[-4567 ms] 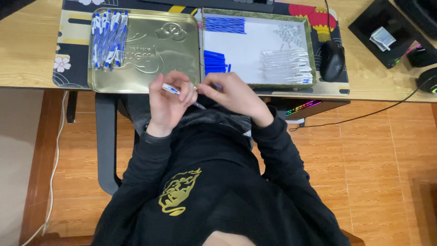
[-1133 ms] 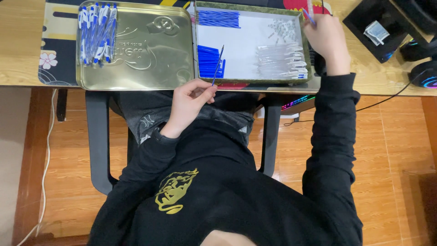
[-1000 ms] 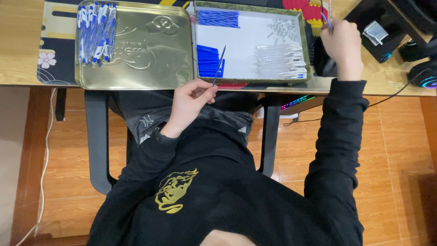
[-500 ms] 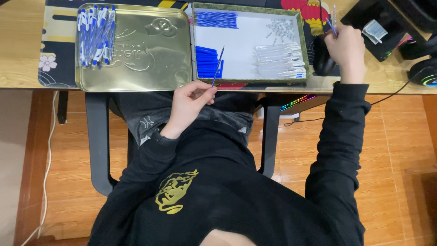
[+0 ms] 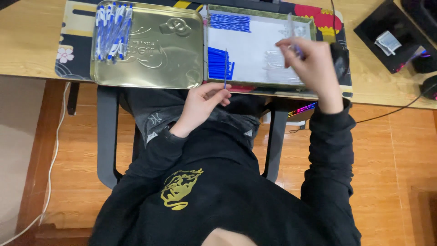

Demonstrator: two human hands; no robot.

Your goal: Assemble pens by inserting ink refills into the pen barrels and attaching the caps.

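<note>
Wooden desk (image 5: pixel 27 36) up top: left hand (image 5: pixel 200 100) pinches a blue refill (image 5: pixel 225 68), right hand (image 5: pixel 309 59) at one o'clock grips a clear barrel (image 5: pixel 290 27); mid-assembly, mating them needs careful alignment.

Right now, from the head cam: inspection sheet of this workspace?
Surface: wooden desk with a patterned mat.
Job's things: thin blue refill; clear pen barrel; white-lined tray with blue refills and clear barrels; gold tin lid with assembled pens.
Clutter: black box.
Fingers: left hand pinches the thin blue refill; right hand holds the clear pen barrel above the tray.
Cables: dark cable, white cord.
Surroundings: chair, wood floor.
</note>
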